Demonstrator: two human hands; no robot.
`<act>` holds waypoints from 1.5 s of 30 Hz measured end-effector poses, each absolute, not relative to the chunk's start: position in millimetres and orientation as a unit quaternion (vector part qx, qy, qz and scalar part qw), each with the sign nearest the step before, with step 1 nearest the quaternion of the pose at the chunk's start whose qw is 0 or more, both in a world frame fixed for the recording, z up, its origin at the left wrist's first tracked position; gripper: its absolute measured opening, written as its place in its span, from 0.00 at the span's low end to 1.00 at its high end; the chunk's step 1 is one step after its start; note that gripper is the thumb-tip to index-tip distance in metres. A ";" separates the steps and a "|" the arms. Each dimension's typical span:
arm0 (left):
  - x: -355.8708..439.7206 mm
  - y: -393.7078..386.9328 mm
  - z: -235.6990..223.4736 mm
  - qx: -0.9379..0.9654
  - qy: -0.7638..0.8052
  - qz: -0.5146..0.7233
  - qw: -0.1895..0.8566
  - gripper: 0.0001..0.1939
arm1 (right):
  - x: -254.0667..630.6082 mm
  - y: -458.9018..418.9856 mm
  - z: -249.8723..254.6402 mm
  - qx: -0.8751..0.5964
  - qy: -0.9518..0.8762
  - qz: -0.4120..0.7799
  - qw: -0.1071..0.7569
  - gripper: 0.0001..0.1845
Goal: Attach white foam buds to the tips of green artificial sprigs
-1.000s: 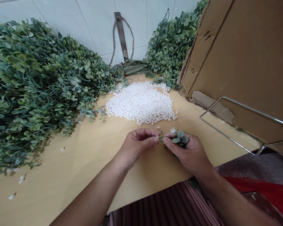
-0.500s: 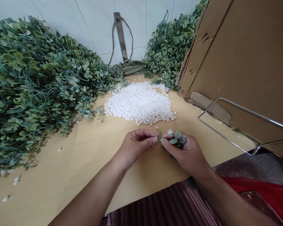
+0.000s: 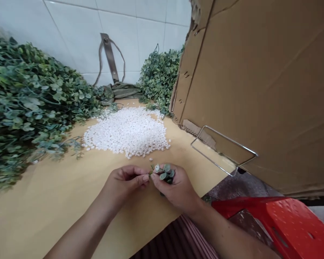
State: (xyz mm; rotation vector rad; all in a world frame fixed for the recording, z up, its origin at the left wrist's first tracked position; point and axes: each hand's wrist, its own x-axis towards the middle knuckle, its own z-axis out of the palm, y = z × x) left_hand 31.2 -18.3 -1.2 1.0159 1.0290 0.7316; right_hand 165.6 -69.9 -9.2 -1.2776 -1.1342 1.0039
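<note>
My right hand is closed on an artificial leaf sprig with round grey-green leaves, and a small white bud shows at its upper left. Thumb and fingers of my left hand pinch together right beside my right thumb, at a thin green stem tip. Whatever sits between the left fingertips is hidden. Just beyond both hands lies a heap of small white beads or buds, with one loose piece near my fingers.
Artificial greenery is piled at the left and back right of the yellow tabletop. A large cardboard box stands right, behind a metal wire frame. A red plastic stool is lower right. A strap leans on the tiled wall.
My view has turned to the right, so the table's contents appear further left and more of the box and red stool shows. Both hands keep nearly the same pose around the sprig.
</note>
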 end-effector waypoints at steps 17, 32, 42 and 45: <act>34.8 -18.3 -2.9 0.465 0.478 0.316 0.675 0.14 | 165.5 -67.6 -13.3 -0.516 -0.479 0.445 0.554 0.09; 34.5 -24.8 -5.3 0.493 0.428 0.334 0.680 0.07 | 226.6 -94.2 -5.4 -0.567 -0.565 0.268 0.536 0.09; 34.3 -29.7 -11.1 0.602 0.412 0.323 0.603 0.03 | 218.8 -75.6 -15.6 -0.661 -0.621 0.187 0.377 0.11; 33.2 -30.1 -12.5 0.642 0.405 0.313 0.572 0.05 | 208.0 -68.6 -6.1 -0.653 -0.666 0.187 0.310 0.10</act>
